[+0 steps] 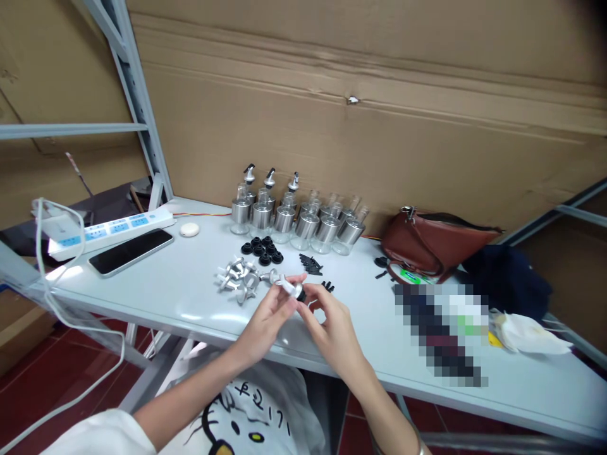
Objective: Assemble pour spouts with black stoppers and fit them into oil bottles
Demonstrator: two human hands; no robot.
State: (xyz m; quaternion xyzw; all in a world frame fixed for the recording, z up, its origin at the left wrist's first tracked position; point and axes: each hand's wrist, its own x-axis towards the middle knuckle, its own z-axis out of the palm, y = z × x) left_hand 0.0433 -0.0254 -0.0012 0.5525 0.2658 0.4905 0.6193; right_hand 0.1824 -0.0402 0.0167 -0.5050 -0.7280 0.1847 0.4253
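In front of me, over the table's near part, my left hand is closed on a silver pourer spout. A black rubber stopper sits at the spout's base, pinched by the fingers of my right hand. Whether the stopper is fully seated cannot be made out. Just left of my hands lies a pile of silver pourer spouts. Behind it is a cluster of black stoppers. Thin black strips and small black pieces lie beyond my right hand.
Glass bottles with metal sleeves stand at the back; three rear ones carry pourers. To the left are a phone, a power strip and a round white case. A brown bag and a white packet are at right.
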